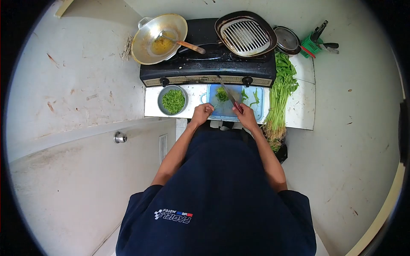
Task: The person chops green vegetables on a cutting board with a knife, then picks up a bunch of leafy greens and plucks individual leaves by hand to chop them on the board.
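In my right hand [245, 117] is a knife [229, 94] with a red handle, its blade slanting up and left over a blue cutting board [226, 113]. My left hand [202, 114] is closed at the board's lower left edge, fingertips pinched together; whatever they hold is too small to make out. Left of the blade lies a small heap of chopped greens [221, 94]. A few loose green leaves [255, 98] rest on the board's right side. Beside the board on the left, a grey bowl [159, 103] holds more chopped greens [173, 101].
Behind the board stands a black stove [205, 68] bearing a wok [141, 45] with a wooden-handled ladle [190, 46] and a grill pan [273, 38]. A bundle of leafy stems [278, 98] lies on the right. Farther back are a lidded pan [287, 40] and a green utensil basket [309, 45].
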The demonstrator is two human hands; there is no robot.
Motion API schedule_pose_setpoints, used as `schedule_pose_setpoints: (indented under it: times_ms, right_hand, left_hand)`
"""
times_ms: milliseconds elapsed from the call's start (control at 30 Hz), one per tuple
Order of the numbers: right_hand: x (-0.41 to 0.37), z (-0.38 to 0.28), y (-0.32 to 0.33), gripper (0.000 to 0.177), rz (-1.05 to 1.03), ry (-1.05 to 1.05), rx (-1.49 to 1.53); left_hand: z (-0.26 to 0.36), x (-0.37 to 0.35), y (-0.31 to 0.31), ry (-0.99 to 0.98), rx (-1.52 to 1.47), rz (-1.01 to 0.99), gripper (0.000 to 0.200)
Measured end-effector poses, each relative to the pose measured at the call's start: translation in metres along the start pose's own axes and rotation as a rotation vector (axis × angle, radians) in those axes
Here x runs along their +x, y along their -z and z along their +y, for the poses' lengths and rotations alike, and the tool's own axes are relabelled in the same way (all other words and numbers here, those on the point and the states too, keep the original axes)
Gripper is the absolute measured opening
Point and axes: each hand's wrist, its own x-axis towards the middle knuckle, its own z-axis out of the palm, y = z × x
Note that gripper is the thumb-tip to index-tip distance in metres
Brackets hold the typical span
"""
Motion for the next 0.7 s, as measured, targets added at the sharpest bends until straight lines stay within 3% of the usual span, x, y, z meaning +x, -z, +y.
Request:
schedule_pose_setpoints:
  times_ms: [267, 367, 700]
  right_hand:
    - [-0.015, 0.015, -0.011, 0.037, -0.101, 0.129, -0.195]
    - [-0.018, 0.013, -0.011, 0.035, -0.126, 0.083, -0.239]
    - [-0.020, 0.017, -0.017, 0.039, -0.091, 0.104, -0.313]
  left_hand:
    - [-0.005, 0.010, -0.017, -0.185, 0.177, 0.198, 0.011]
    - [0.002, 0.006, -0.020, -0.267, 0.255, 0.247, 0.015]
    - [0.007, 0.000, -0.020, -0.301, 0.263, 0.206, 0.020]
